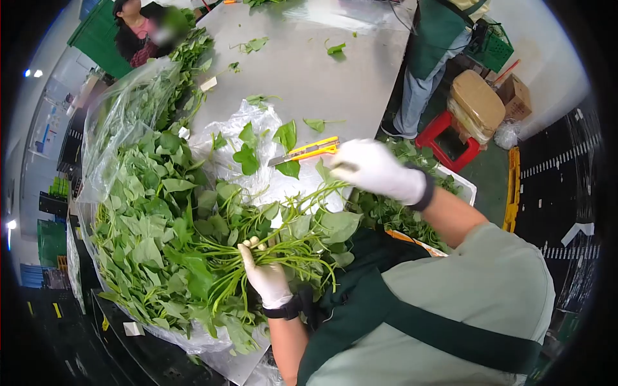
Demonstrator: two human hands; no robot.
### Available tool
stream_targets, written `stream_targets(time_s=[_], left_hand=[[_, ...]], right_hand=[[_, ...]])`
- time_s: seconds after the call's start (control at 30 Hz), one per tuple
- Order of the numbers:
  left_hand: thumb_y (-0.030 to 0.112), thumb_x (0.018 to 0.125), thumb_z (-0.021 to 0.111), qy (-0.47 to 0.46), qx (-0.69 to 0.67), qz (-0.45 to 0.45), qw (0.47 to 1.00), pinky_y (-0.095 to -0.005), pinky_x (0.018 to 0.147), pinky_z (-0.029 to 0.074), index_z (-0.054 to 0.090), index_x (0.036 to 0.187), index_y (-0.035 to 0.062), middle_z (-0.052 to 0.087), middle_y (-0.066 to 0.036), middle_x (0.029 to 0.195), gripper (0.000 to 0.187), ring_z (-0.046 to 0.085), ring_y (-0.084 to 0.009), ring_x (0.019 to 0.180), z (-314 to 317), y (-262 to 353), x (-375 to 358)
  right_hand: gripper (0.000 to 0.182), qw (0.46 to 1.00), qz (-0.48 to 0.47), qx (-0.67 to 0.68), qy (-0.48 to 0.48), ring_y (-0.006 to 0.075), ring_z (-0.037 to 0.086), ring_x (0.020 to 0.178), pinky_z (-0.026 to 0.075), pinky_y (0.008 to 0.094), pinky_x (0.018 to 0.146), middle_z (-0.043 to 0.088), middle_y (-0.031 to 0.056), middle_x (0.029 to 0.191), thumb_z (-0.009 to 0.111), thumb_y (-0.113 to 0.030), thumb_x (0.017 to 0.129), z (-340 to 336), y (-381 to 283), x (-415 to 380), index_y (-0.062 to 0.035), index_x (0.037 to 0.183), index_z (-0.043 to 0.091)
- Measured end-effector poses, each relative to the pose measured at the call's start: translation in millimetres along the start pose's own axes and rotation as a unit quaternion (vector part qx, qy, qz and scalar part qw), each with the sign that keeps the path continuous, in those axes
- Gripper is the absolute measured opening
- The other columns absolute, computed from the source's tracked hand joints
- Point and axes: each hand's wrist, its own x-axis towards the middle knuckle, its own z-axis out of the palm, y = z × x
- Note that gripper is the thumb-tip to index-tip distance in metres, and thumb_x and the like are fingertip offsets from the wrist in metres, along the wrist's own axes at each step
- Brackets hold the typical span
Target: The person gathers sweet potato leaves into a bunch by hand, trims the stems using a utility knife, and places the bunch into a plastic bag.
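My left hand (265,278), in a white glove, is wrapped round a bunch of long green leafy stems (283,252), which fan out on both sides of it. My gloved right hand (380,170) hangs a little higher and to the right, its fingers curled together; what they hold, if anything, I cannot tell. Just left of its fingertips lies a yellow utility knife (312,150) with its blade out. The knife rests over loose leaves (246,159) on crumpled clear plastic (225,128). A large heap of leafy greens (148,225) fills the left side beside my left hand.
A metal table (309,77) stretches away with scattered leaves on it. Clear plastic bagging (119,122) edges the heap. At right, a white crate (467,186) of greens stands near a red stool (444,145). One person (141,32) is at far left, another (431,64) at far right.
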Motion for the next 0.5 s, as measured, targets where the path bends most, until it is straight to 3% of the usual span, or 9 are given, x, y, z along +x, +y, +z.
stream_targets(time_s=[0.03,0.07,0.1,0.13,0.17,0.23,0.33,0.4,0.5], left_hand=[[0.031,0.099,0.051,0.018,0.01,0.009,1.0,-0.0333,0.095,0.042,0.053,0.097,0.0091,0.055,-0.001,0.093,0.022,0.047,-0.0111,0.078,8,4,-8],[0.031,0.1,0.05,-0.036,0.022,0.041,0.998,-0.0309,0.093,0.041,0.052,0.095,0.0091,0.054,0.0,0.09,0.022,0.046,-0.0111,0.077,18,9,-19],[0.028,0.1,0.051,-0.014,0.047,0.076,0.996,-0.0326,0.095,0.041,0.054,0.096,0.0091,0.055,0.0,0.092,0.019,0.048,-0.0117,0.077,19,17,-30],[0.025,0.1,0.051,0.008,0.073,0.111,0.991,-0.0342,0.097,0.041,0.055,0.096,0.0092,0.057,0.0,0.093,0.016,0.051,-0.0124,0.076,18,27,-43],[0.024,0.101,0.048,-0.096,-0.011,0.122,0.988,-0.0329,0.097,0.041,0.055,0.096,0.0087,0.058,-0.001,0.091,0.018,0.05,-0.0121,0.073,21,40,-55],[0.027,0.101,0.046,-0.074,-0.066,0.159,0.982,-0.0326,0.088,0.043,0.052,0.093,0.0093,0.056,-0.002,0.088,0.021,0.048,-0.0122,0.068,21,66,-84],[0.026,0.102,0.044,-0.094,-0.071,0.216,0.969,-0.0338,0.086,0.045,0.048,0.09,0.0086,0.051,-0.003,0.084,0.022,0.045,-0.0129,0.063,2,95,-110],[0.025,0.102,0.043,-0.045,-0.05,0.271,0.96,-0.0314,0.084,0.044,0.043,0.086,0.0093,0.045,-0.002,0.081,0.022,0.042,-0.0127,0.063,1,103,-122],[0.024,0.102,0.043,-0.055,-0.053,0.28,0.957,-0.0315,0.083,0.044,0.041,0.086,0.0095,0.044,-0.002,0.081,0.023,0.041,-0.0128,0.063,-12,111,-128]], right_hand=[[0.017,0.998,-0.016,0.062,-0.013,0.0295,0.063,0.076,0.05,0.0391,0.069,0.064,0.0096,0.078,0.069,-0.023,0.078,33,1,4,-0.0074,0.083,0.067],[0.023,0.99,0.007,0.061,-0.128,0.029,0.063,0.076,0.049,0.0396,0.069,0.064,0.0104,0.077,0.07,-0.028,0.077,56,-5,14,-0.0068,0.086,0.067],[0.027,0.984,-0.067,0.0,-0.163,0.0305,0.064,0.076,0.05,0.0417,0.067,0.064,0.0123,0.075,0.07,-0.031,0.071,75,-10,17,-0.0074,0.084,0.069],[0.027,0.984,-0.071,0.005,-0.165,0.0305,0.064,0.076,0.05,0.0417,0.067,0.064,0.0123,0.075,0.07,-0.031,0.071,85,-9,17,-0.0074,0.084,0.069],[0.028,0.98,-0.085,-0.03,-0.175,0.0309,0.064,0.075,0.05,0.0419,0.067,0.064,0.0133,0.077,0.072,-0.031,0.069,91,-10,19,-0.0065,0.083,0.068],[0.032,0.977,-0.132,-0.033,-0.166,0.0321,0.059,0.079,0.047,0.0444,0.067,0.059,0.0138,0.079,0.074,-0.03,0.065,103,-2,18,-0.0059,0.08,0.058],[0.027,0.977,-0.169,-0.059,-0.116,0.0317,0.062,0.074,0.05,0.042,0.067,0.061,0.0142,0.078,0.072,-0.025,0.067,98,-5,14,-0.0051,0.081,0.062],[0.026,0.983,-0.082,-0.043,-0.158,0.032,0.062,0.074,0.05,0.0416,0.068,0.062,0.0151,0.082,0.07,-0.021,0.071,94,1,16,-0.0047,0.088,0.058],[0.026,0.964,0.09,0.238,-0.071,0.0272,0.064,0.074,0.051,0.0382,0.068,0.063,0.0137,0.088,0.062,-0.01,0.079,70,-5,29,-0.0048,0.103,0.054]])
